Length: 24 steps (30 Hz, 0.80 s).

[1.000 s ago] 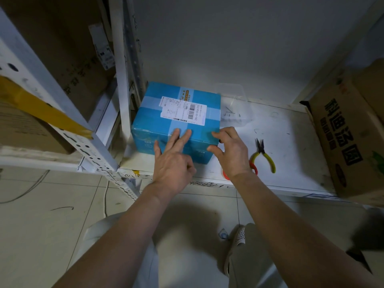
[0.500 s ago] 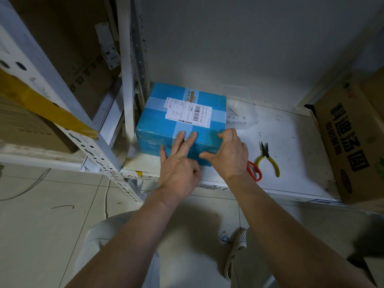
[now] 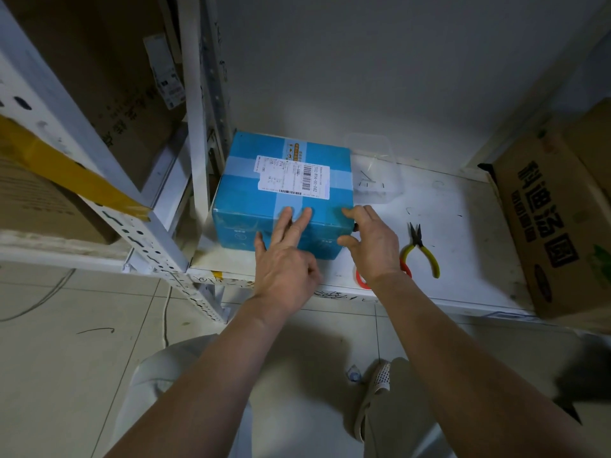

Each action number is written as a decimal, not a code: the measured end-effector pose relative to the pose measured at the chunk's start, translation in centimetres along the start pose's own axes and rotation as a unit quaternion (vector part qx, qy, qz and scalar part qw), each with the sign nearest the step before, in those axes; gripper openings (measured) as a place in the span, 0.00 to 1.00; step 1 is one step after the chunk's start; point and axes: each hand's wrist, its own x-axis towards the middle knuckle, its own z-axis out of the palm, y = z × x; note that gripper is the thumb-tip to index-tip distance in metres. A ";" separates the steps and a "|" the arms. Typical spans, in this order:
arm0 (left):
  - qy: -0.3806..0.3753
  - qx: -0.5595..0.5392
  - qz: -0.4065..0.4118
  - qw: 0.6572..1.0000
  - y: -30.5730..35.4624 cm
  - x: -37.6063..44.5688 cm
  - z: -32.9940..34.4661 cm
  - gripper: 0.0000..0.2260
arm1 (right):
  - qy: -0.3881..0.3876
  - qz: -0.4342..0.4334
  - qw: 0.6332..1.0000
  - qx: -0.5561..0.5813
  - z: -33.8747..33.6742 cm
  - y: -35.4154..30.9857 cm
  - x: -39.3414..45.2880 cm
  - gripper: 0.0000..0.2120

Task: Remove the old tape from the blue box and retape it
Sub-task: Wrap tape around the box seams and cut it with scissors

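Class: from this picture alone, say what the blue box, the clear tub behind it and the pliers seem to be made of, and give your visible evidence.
Blue box: probably printed cardboard; folded edges, glossy tape bands reflecting light.
Clear tub: likely thin transparent plastic; the shelf shows through it.
Pliers: dark jaws, seemingly metal; yellow grips look like a plastic or rubber coating.

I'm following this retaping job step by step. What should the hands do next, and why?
Probably pick at the tape strip at the blue box front edge: the left hand lies there with straight fingers, the right hand steadies the corner, and the tape looks unpeeled.
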 end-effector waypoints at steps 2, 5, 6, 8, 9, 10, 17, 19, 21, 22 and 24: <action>-0.001 -0.003 -0.001 1.000 0.2 0.0 -0.1 0.06 | 0.007 0.013 0.999 0.030 -0.2 0.4 -0.1 0.19; 0.007 -0.007 -0.002 1.000 1.2 -0.2 0.2 0.06 | 0.015 0.020 0.999 0.035 -0.5 0.8 -0.3 0.19; 0.010 -0.010 -0.001 1.000 1.6 -0.2 0.3 0.06 | 0.019 0.019 0.999 0.028 -0.6 0.8 -0.3 0.19; 0.008 -0.026 0.010 1.000 2.2 -0.3 0.2 0.05 | 0.039 0.028 0.999 0.022 -0.7 0.7 -0.2 0.18; 0.003 -0.040 0.020 0.999 2.4 -0.2 0.2 0.05 | 0.051 0.038 0.998 0.018 -0.9 0.8 0.1 0.18; 0.002 -0.058 0.031 0.998 2.4 -0.3 0.3 0.04 | 0.058 0.048 0.997 0.004 -1.1 0.9 0.4 0.17; 0.278 -0.195 -0.046 0.939 -0.7 -4.1 2.1 0.04 | 0.132 0.015 0.981 -0.138 -0.9 -1.2 0.2 0.20; 0.312 -0.224 -0.100 0.918 -1.4 -4.7 2.6 0.04 | 0.080 -0.055 0.986 -0.132 0.0 -2.2 -0.6 0.22; 0.308 -0.255 -0.138 0.906 -1.9 -4.9 2.6 0.03 | 0.022 -0.064 0.989 -0.135 0.6 -2.7 -1.1 0.24; 0.298 -0.269 -0.159 0.902 -2.0 -4.9 2.4 0.03 | 0.010 -0.049 0.989 -0.136 0.6 -2.6 -1.2 0.24; 0.265 -0.289 -0.187 0.901 -2.2 -4.6 1.9 0.02 | 0.016 -0.025 0.987 -0.156 0.3 -2.3 -1.3 0.22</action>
